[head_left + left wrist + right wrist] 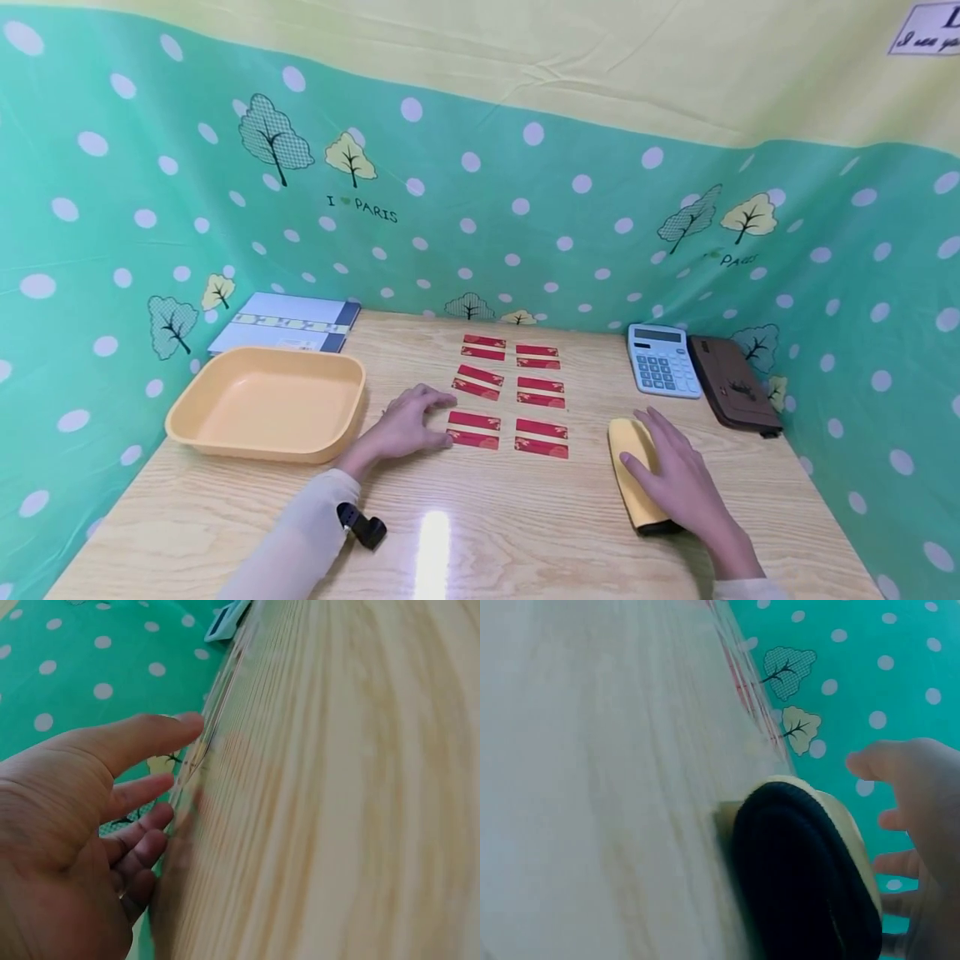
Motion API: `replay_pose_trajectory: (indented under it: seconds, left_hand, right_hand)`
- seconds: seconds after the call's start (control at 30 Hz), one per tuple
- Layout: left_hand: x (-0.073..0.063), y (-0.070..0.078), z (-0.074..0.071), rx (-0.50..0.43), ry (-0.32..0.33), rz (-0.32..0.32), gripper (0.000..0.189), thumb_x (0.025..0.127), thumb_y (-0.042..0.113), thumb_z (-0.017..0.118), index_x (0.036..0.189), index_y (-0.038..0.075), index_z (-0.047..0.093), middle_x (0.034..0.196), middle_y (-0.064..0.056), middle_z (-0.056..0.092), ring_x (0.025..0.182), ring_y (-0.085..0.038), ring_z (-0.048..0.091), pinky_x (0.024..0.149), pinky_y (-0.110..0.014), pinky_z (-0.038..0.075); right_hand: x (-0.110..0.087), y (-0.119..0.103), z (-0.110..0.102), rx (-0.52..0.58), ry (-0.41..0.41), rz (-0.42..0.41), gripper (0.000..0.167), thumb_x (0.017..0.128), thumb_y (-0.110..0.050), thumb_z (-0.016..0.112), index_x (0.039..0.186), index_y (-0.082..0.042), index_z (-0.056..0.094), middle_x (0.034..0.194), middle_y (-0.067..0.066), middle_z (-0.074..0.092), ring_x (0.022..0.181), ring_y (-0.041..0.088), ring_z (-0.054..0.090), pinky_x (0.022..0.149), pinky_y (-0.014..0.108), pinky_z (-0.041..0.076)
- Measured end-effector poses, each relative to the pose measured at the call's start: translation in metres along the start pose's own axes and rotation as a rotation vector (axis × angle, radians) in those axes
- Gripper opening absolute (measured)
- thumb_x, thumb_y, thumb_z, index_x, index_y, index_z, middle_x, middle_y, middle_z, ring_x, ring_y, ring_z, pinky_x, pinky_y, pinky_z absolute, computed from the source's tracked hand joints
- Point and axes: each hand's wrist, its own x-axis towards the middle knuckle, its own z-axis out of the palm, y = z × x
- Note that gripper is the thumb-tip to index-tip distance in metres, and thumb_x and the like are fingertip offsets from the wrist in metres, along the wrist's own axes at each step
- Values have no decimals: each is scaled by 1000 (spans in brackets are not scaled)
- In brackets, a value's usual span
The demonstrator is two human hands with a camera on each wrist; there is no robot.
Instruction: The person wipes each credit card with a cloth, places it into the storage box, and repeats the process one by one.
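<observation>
Red printed strips (472,439) lie in pairs on the table, set out in two columns. My left hand (408,423) hovers at the left side of the nearest pairs, thumb and fingers apart and nothing between them. In the left wrist view, the same hand (82,810) has its thumb extended and its fingers loosely bent. A yellow oblong object (636,475) with a black end lies on the right. Over it is my right hand (678,483), its thumb across the top in the head view. The right wrist view shows these fingers (900,862) spread beside the object's dark end (802,877).
An orange-tan plastic basin (266,400) stands at the left, with a pale blue and navy folder (288,321) behind it. At the back right are a light blue calculator (663,360) and a brown zipped wallet (733,383). A green dotted curtain (495,217) surrounds the table.
</observation>
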Motion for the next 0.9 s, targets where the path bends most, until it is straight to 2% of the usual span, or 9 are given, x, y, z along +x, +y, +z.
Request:
replay_pose_trajectory:
  seconds: [0.17,0.37,0.6,0.9]
  left_hand:
    - [4,-1,3,39,2,-2,58,76,34,90,131,28,70,125,2,61,121,-22,53,106,-50,42]
    - [7,0,1,33,-15,-19,54,75,33,91,125,31,72,122,3,60,119,-22,53,107,-49,42]
    - [10,3,-1,31,-44,-58,49,74,33,92,119,35,74,120,4,60,119,-22,53,106,-49,43]
    - [15,6,-3,91,-72,-39,47,72,34,93,115,31,73,117,2,60,115,-22,53,106,-48,43]
  right_hand:
    - [-5,1,5,-3,6,15,72,99,-45,66,157,-10,40,163,29,34,143,56,37,104,84,34]
    - [-8,1,14,-30,-6,68,73,98,-45,68,157,-13,41,162,28,36,138,58,42,100,81,38]
    - [-5,1,23,-51,22,127,72,99,-52,64,157,-16,43,160,26,38,129,54,51,92,70,45]
    - [-1,0,29,-55,60,111,68,96,-45,70,155,-18,47,155,27,43,121,54,52,89,67,46]
